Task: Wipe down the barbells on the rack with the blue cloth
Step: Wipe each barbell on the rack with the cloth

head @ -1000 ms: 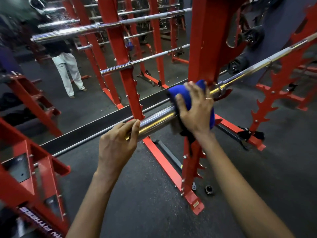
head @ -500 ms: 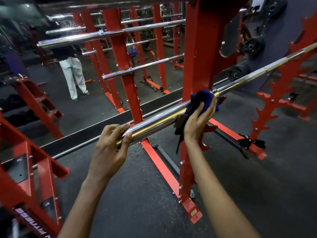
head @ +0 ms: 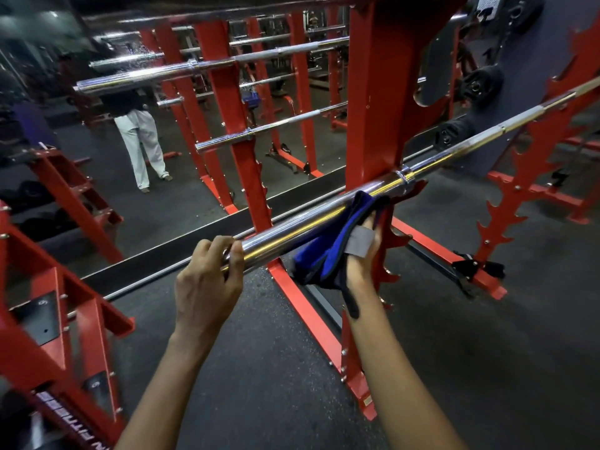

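A person's left hand (head: 207, 284) grips the near end of a chrome barbell (head: 302, 227), its fingers (head: 235, 254) curled over the top of the thick sleeve. Just past those fingers, further along the same sleeve, the right hand (head: 362, 254) holds a blue cloth (head: 328, 251) up against the underside of the bar — the cloth is bunched over the palm, touching the steel, with a dark edge hanging down toward the wrist and a grey tag lying across the hand. The right hand's fingers are mostly hidden by the fabric; how tightly they close on it cannot be told, though the cloth is plainly held in that hand.

Beyond the cloth, the barbell runs up and to the right, resting on the pegs of a red rack (head: 373, 108), its collar just past the upright and its thin shaft reaching a 2nd toothed red post (head: 532, 164). Above and behind the left hand's fingers, 2 more barbells (head: 207, 68) lie across a farther red frame in what looks like a mirror, where a figure in white trousers (head: 139, 141) stands. Black weight plates (head: 480, 84) hang on the wall to the upper right. Below both forearms lies dark rubber gym floor (head: 454, 368).
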The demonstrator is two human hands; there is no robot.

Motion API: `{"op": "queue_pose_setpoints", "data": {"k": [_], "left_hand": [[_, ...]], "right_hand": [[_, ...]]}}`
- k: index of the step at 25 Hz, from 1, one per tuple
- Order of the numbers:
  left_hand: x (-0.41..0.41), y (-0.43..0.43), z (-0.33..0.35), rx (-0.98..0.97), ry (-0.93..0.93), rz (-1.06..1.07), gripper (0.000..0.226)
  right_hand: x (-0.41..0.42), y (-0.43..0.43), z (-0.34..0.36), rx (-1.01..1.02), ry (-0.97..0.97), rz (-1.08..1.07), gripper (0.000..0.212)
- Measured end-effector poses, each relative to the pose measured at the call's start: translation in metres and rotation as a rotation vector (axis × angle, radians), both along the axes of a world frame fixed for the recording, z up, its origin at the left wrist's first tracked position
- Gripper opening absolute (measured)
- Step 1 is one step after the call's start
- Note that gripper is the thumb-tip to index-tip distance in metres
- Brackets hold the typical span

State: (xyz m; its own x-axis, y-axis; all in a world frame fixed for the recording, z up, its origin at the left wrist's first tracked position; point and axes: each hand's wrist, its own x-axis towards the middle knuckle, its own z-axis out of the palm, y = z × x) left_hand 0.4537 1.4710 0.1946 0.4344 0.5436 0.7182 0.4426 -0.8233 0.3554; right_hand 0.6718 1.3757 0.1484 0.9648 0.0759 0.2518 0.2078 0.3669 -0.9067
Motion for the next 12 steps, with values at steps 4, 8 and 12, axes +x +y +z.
{"op": "queue_pose_setpoints", "data": {"k": [4,8,12], "left_hand": [[0.008,0.002,0.031,-0.443,0.169,0.15,0.055],[0.006,0.023,0.051,-1.115,0.262,-0.077,0.057],[-0.014,0.006,0.007,-0.439,-0.062,-0.153,0.04]], "right_hand": [[0.007,0.015,0.017,-0.171,-0.158,-0.12,0.052],[0.057,0.007,0.037,-0.488,-0.467,-0.259,0.046],[0.07,0.006,0.045,-0.431,-0.482,-0.32,0.032]]}}
